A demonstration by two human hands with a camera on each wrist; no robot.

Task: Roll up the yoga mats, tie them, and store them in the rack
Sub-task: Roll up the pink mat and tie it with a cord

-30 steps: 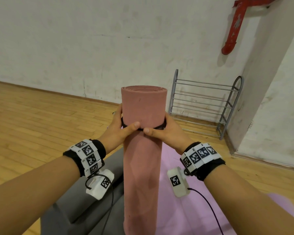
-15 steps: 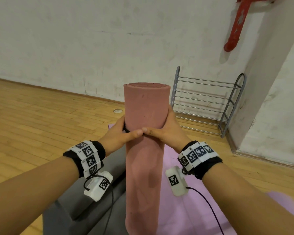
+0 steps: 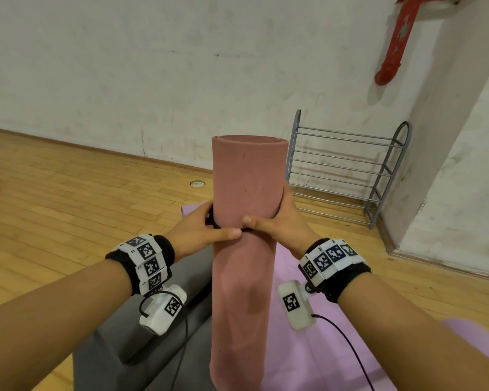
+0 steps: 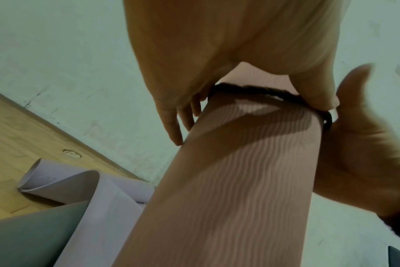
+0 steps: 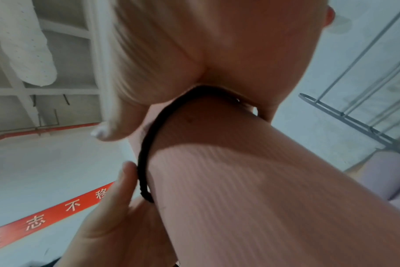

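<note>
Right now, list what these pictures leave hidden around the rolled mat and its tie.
- Bottom end of the pink rolled mat: cut off by the head view's lower edge.
- Far side of the black band: hidden behind the roll; its front is covered by both thumbs.
- Left hand and right hand fingertips: behind the roll in the head view.
- Rack contents, wrist views: blurred, partly cropped.

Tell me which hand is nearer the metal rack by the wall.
Right. The right hand grips the rolled mat on the side facing the rack; the left hand is on the mat's far side.
</note>
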